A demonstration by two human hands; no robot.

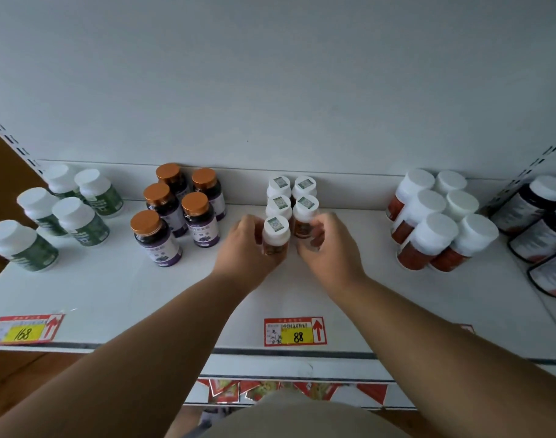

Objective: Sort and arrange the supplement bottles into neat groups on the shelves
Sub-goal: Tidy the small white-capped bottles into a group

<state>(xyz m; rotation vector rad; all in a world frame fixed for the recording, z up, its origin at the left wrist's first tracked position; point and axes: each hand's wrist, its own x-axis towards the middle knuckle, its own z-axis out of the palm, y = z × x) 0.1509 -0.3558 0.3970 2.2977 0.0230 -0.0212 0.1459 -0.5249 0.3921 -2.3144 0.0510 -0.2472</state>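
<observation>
Both hands are on the middle group of small white-capped bottles (291, 197), which stands on the white shelf (112, 289) in two columns running back to the rear wall. Left hand (245, 248) has its fingers wrapped around the front-left bottle (276, 235). Right hand (329, 245) has its fingers curled around the front-right bottle (305, 216), which sits a bit further back. Looks like both are being squared up so the front pair matches the rows behind, judging from the stagger.

Other groups are already clustered and well apart: green-label bottles (65, 213) at far left, orange-cap purple-label bottles (178, 210) next, red-label bottles with white caps (434, 216) on the right, dark bottles (536, 216) on the adjacent shelf section.

Readable text: price tag (297, 331) on the shelf edge below the hands says "88", with a red up arrow. Left tag (25, 330) says "168". Cap stickers look like QR codes, too blurred to confirm. Bottle labels are illegible.
</observation>
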